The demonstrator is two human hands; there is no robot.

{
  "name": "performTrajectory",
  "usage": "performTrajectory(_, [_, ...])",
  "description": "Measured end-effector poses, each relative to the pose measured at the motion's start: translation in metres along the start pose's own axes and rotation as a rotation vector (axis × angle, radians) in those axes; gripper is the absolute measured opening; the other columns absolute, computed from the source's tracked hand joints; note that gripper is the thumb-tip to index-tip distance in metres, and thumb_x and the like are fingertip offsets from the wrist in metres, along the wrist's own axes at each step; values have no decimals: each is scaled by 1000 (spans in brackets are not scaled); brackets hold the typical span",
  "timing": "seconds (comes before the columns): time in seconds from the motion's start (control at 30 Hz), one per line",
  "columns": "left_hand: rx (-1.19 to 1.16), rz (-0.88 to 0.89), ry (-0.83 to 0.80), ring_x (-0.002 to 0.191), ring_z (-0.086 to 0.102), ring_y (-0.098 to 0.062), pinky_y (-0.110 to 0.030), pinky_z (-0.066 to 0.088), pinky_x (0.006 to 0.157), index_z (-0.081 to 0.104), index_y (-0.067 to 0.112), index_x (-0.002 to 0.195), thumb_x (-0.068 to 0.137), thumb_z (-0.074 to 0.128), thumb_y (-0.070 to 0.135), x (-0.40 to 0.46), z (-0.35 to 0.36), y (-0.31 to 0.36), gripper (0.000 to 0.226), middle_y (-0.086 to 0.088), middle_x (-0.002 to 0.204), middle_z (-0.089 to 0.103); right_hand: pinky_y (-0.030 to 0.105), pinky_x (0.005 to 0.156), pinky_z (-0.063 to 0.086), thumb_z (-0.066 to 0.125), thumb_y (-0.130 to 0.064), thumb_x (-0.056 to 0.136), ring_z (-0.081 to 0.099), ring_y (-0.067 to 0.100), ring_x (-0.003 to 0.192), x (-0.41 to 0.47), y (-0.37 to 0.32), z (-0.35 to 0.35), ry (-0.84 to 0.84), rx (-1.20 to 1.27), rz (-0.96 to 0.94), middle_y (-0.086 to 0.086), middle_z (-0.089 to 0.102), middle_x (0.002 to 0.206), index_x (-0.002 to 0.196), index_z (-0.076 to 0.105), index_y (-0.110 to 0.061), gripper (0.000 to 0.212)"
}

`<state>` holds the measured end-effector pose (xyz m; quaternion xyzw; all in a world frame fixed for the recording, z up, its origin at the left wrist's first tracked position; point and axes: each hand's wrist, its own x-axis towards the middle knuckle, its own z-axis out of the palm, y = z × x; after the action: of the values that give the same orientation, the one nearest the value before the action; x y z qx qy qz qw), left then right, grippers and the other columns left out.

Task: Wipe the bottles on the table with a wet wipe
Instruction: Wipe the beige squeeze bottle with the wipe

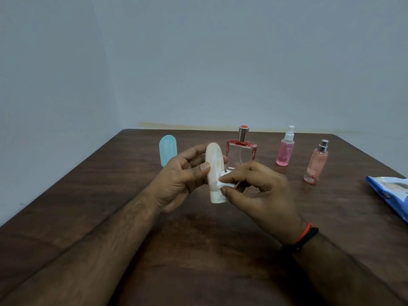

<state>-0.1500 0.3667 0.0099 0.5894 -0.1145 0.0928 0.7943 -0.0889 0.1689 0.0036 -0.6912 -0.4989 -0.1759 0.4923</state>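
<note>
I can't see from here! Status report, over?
Left hand grips pale peach plastic tube. Right hand pinches white wet wipe against it. Nothing blocking.

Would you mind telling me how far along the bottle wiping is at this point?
Nothing visible shows any bottle finished. In hand: the left hand holds the cream tube upright while the right hand pinches the wet wipe against its side. The blue tube, perfume bottle, pink spray bottle and peach spray bottle stand on the table; whether any has been wiped cannot be told.
</note>
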Motion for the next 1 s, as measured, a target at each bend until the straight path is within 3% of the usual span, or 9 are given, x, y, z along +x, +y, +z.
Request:
performTrajectory(0.2, [16,-94,-96,111,66,-23,-42,53,96,55,9,132,86,62,8,0,5,-3,47,-7,122,69,19,72,55,73,-10,84,65,9,86,3,3,-3,221,-41,25,-1,68,98,106,74,-12,22])
performTrajectory(0.37, [45,-92,-73,114,63,-26,-41,54,95,54,6,135,86,58,6,0,2,-4,49,-12,126,66,20,75,54,76,-10,83,64,7,87,0,-2,-3,113,-85,-114,-1,69,98,103,72,-8,21])
performTrajectory(0.53, [4,-101,-57,113,64,-27,-37,56,90,52,4,135,87,58,6,0,3,-6,48,-13,126,67,26,68,55,77,-10,81,64,9,83,-2,-5,-2,6,-85,-179,1,68,95,93,76,-8,12])
performTrajectory(0.63, [-48,-125,-106,113,65,-28,-38,55,91,54,4,135,80,79,18,-1,4,-4,63,-15,127,65,24,68,54,74,-12,82,63,8,80,0,-3,-5,124,-95,-147,1,68,93,92,75,-9,10])
performTrajectory(0.7, [-23,-168,-167,115,63,-31,-41,53,95,54,6,137,76,83,24,-2,3,-2,69,-17,128,64,23,69,54,74,-9,83,63,8,80,2,-1,-7,226,-99,-105,1,68,93,95,74,-9,12])
performTrajectory(0.83, [117,-193,-244,119,60,-38,-50,48,103,54,11,138,89,68,14,-2,1,-7,51,-21,132,61,21,72,53,74,-5,84,63,8,86,1,-2,-6,234,-104,-97,2,68,96,100,74,-8,17])
performTrajectory(1.0, [109,-118,-147,116,62,-27,-45,50,99,65,17,128,88,61,7,-1,-1,-9,42,-11,127,66,20,74,53,75,-10,84,65,9,87,0,-7,-2,74,-95,-180,2,68,96,99,77,-9,16])
